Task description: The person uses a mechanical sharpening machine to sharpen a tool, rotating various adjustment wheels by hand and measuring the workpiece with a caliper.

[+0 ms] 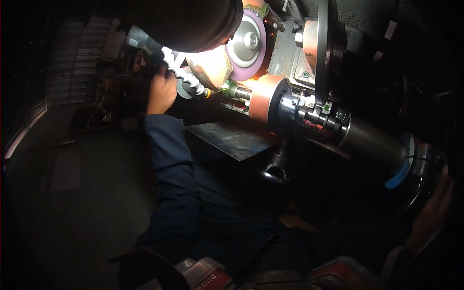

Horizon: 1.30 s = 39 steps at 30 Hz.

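Note:
My left hand (163, 92) is beside a grey round fitting (183, 88) at the machine's left, behind a white segmented hose (178, 70); its fingertips are hidden. My right hand (432, 205), dimly lit at the far right, is up against a dark metal fitting with a handle (424, 157); its grip is unclear. A purple-rimmed grinding wheel (262, 46) stands above a shiny horizontal shaft (241, 93), with orange sparks around it. A reddish-orange cylinder (261, 96) sits along the shaft, whose dark right section (369, 140) ends near a blue curved piece (397, 178).
A large dark housing (195, 21) overhangs the top. A flat metal plate (232, 137) lies below the shaft, beside a black handwheel (275, 176). A dark disc (326, 53) rises at the back right. Floor (96, 208), a shutter (72, 63) and other machinery (96, 116) show at left.

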{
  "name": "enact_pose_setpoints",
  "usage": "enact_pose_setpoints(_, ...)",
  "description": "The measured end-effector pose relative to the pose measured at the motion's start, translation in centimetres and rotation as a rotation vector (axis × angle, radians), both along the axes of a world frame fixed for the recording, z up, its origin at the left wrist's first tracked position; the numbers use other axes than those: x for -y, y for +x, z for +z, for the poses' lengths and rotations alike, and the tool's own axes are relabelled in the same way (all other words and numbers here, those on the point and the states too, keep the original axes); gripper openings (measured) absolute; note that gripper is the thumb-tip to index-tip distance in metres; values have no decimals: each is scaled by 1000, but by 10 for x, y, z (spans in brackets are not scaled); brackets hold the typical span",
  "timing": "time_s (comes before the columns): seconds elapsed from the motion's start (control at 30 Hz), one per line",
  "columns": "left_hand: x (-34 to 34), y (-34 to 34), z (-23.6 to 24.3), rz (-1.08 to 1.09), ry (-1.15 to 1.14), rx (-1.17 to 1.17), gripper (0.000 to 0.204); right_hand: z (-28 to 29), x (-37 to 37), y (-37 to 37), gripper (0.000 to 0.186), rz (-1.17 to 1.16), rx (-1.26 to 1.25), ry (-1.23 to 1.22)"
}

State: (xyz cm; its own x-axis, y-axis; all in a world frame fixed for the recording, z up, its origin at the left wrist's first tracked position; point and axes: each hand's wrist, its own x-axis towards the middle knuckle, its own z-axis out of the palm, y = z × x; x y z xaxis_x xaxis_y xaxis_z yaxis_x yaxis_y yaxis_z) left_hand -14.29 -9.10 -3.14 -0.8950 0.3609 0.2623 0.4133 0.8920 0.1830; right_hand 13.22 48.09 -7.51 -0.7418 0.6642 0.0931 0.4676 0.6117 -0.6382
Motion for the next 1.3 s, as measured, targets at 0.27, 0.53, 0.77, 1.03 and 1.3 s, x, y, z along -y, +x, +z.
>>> enact_pose_setpoints(0.27, -21, 5, 12, 151, 158, 68, 29, 53, 47, -56, 39, 7, 199, -73)
enact_pose_setpoints(0.53, -25, 2, 8, 131, 207, 88, 32, 26, 46, -35, 35, 147, -183, 252)
enact_pose_setpoints(0.77, -26, 3, 8, 138, 197, 63, 32, -5, 44, -22, 30, 95, -420, 439)
enact_pose_setpoints(1.03, -10, -6, 2, 128, 171, 69, 32, -26, 47, -17, 27, 18, -625, 455)
enact_pose_setpoints(1.3, -18, -2, 3, 91, 156, 22, 32, -10, 30, -9, 28, -5, -302, 330)
